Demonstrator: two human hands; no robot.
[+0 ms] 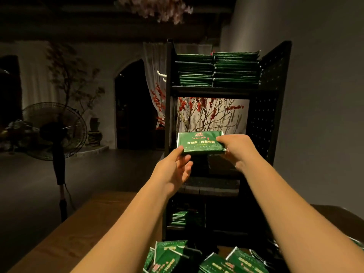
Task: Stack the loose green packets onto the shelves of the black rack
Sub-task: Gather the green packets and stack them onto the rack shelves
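Observation:
A small stack of green packets [199, 143] is held between both hands in front of the black rack's [271, 99] middle opening. My left hand [174, 170] supports its lower left corner, thumb on top and fingers beneath. My right hand [234, 148] grips its right end, thumb on the top face. The top shelf carries two tall stacks of green packets [216, 68]. A low stack [179, 217] lies on the bottom shelf at the left. Loose green packets [206, 259] are heaped on the table near me.
The rack stands on a wooden table [78, 229] against a grey wall [325, 95]. A black standing fan [55, 131] is on the floor to the left. White hooks [161, 74] stick out from the rack's left side.

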